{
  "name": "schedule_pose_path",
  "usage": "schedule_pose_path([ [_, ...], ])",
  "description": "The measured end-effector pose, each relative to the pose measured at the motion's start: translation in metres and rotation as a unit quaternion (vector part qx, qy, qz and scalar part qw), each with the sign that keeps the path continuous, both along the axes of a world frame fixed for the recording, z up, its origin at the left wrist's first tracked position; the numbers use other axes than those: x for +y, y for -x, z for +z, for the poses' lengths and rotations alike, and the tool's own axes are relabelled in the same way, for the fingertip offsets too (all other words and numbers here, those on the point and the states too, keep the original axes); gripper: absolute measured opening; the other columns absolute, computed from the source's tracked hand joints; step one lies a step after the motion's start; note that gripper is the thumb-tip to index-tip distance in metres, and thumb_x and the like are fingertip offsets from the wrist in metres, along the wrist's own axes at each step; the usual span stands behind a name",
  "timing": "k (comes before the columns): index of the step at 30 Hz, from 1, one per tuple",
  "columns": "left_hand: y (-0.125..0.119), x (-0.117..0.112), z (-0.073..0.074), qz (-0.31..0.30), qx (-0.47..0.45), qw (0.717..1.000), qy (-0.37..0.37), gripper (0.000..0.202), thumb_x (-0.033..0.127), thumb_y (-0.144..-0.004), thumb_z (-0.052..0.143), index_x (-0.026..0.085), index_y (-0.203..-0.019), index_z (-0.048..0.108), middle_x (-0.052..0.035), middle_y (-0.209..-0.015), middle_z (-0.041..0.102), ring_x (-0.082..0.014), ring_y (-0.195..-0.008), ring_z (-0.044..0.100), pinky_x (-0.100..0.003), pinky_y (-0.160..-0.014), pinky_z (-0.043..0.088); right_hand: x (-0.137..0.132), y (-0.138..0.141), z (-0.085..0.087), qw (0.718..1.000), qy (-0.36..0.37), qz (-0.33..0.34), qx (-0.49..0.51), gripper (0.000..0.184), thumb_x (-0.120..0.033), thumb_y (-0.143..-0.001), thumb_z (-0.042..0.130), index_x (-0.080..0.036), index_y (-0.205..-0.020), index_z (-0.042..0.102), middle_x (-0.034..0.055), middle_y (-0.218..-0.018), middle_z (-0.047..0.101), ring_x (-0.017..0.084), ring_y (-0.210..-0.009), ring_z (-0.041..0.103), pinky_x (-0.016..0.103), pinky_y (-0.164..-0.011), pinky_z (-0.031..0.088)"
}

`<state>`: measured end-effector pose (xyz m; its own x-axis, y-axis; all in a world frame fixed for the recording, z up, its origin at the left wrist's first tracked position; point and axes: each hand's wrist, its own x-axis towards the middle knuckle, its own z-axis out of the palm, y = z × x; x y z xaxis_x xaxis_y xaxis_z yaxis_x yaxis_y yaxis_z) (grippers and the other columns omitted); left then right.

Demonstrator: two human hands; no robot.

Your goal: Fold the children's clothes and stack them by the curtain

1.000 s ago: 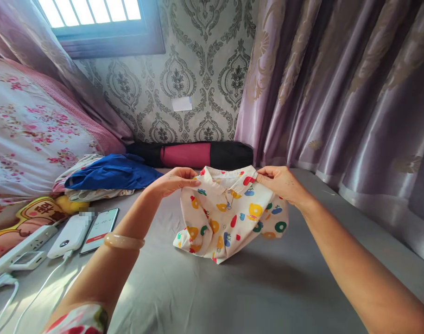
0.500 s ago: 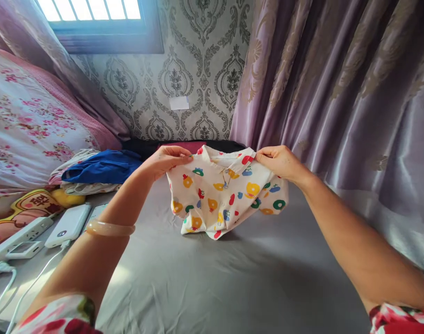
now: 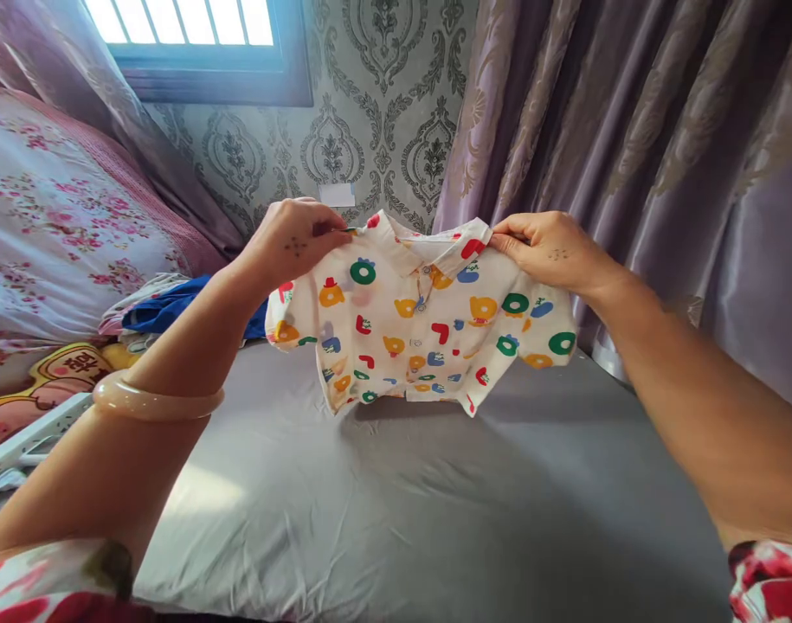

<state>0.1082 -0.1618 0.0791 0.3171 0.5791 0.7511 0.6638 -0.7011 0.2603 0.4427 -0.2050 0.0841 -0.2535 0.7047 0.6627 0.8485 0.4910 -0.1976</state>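
A small white short-sleeved shirt (image 3: 402, 320) with a collar and a print of red, yellow, green and blue shapes hangs stretched between my hands, its buttoned front facing me. My left hand (image 3: 298, 234) pinches the shoulder on the left, close to the collar. On the other side, my right hand (image 3: 551, 251) grips the opposite shoulder beside the collar between thumb and fingers. The lower hem hangs just over the grey bed sheet (image 3: 396, 502); whether it touches is hard to tell.
Folded clothes, a blue piece (image 3: 165, 307) among them, lie at the left behind my forearm. A yellow cartoon cushion (image 3: 64, 372) and a white power strip (image 3: 32, 437) are nearer. Floral bedding (image 3: 64, 208) is piled far left. Purple curtains (image 3: 603, 156) hang at the right.
Both hands have risen and moved slightly apart, lifting the shirt. Its body and sleeves now hang more open and flat, where before the lower part was bunched near the sheet.
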Motion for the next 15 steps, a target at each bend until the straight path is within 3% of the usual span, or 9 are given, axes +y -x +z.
schedule_pose_path([
  [3,0.003,0.012,-0.001,0.018,0.021,0.999,-0.044,0.02,0.031,-0.08,0.064,0.014,-0.087,0.073,-0.0008,-0.072,0.057,-0.0111,-0.067,0.047,-0.029,-0.074,0.04,0.011,0.0,-0.001,0.998,-0.033,-0.028,-0.056,0.022,-0.035,-0.09,0.057,-0.019,-0.093,0.072,0.0051,-0.084,0.071,0.019,-0.079,0.064,0.033,-0.074,0.045],
  [8,0.001,0.021,0.0,0.015,0.054,0.998,-0.033,0.013,0.028,-0.079,0.065,0.017,-0.078,0.072,-0.0005,-0.071,0.057,-0.0121,-0.067,0.048,-0.03,-0.073,0.04,0.02,0.003,0.003,0.997,-0.013,-0.021,-0.07,0.024,-0.037,-0.091,0.056,-0.021,-0.085,0.072,0.0023,-0.076,0.07,0.018,-0.078,0.064,0.032,-0.075,0.045],
  [12,-0.008,0.017,0.008,0.04,-0.08,0.985,-0.149,0.022,0.035,-0.087,0.059,0.018,-0.093,0.072,-0.0022,-0.083,0.061,-0.0143,-0.082,0.052,-0.031,-0.081,0.041,0.017,0.004,0.011,0.991,-0.121,-0.046,-0.006,0.028,-0.038,-0.095,0.05,-0.02,-0.095,0.071,0.0047,-0.091,0.071,0.018,-0.085,0.063,0.031,-0.076,0.043],
  [15,-0.016,0.023,0.012,0.025,-0.056,0.992,-0.115,0.017,0.034,-0.084,0.063,0.019,-0.088,0.071,-0.0018,-0.085,0.061,-0.0172,-0.092,0.054,-0.032,-0.085,0.041,0.025,0.002,0.009,0.986,-0.159,-0.056,-0.006,0.027,-0.039,-0.095,0.049,-0.023,-0.095,0.071,0.0051,-0.102,0.069,0.021,-0.095,0.061,0.036,-0.083,0.043],
])
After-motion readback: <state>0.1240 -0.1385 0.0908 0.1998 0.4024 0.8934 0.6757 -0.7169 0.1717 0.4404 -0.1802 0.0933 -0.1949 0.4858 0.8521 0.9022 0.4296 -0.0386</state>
